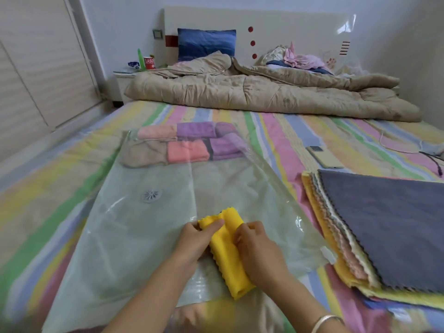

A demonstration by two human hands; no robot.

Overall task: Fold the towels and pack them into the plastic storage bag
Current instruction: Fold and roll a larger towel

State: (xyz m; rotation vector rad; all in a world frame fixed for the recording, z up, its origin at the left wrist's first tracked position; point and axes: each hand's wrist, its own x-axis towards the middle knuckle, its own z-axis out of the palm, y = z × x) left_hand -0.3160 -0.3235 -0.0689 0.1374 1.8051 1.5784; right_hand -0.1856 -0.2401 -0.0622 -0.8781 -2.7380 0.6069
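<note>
While pinned on top of the plastic storage bag [144, 236], at its near half: yellow towel [225, 251], one, folded into a narrow bundle, scalloped edge showing. Left hand [194, 241] at the bundle's far left corner, fingers curled, pinching the cloth. Right hand [257, 251] on the right flank, fingers curled over the fold, gripping it.

Inside the bag, at its far end: folded towels [187, 145], about six, pink, purple, coral and tan, in two rows. On the bag's upper film, left of the yellow bundle: round valve [151, 195]. Just right of the bag: stack of unfolded towels [384, 236], grey on top, yellow and pale edges fanned below.

Risks, as judged:
- Bundle likely to spring open on any loosening of either grip; cause, thick layered cloth under tension.
- Slippery film beneath; possible skid of the bundle, or bunching of the bag, under a push.
- Bag mouth not discernible; possible fumbling at entry, film dragged inward.
- Packed rows liable to shift out of line if rammed by the new bundle.
- Stack close beside the right forearm; possible snag of its top sheets.

Writing:
- Beyond the bag's far left corner: red can [149, 62], white letters "ASO" legible, remainder hidden.
- Right of the bag's far end: phone [324, 156], back up, no legible marking.
- Nothing else readable.
</note>
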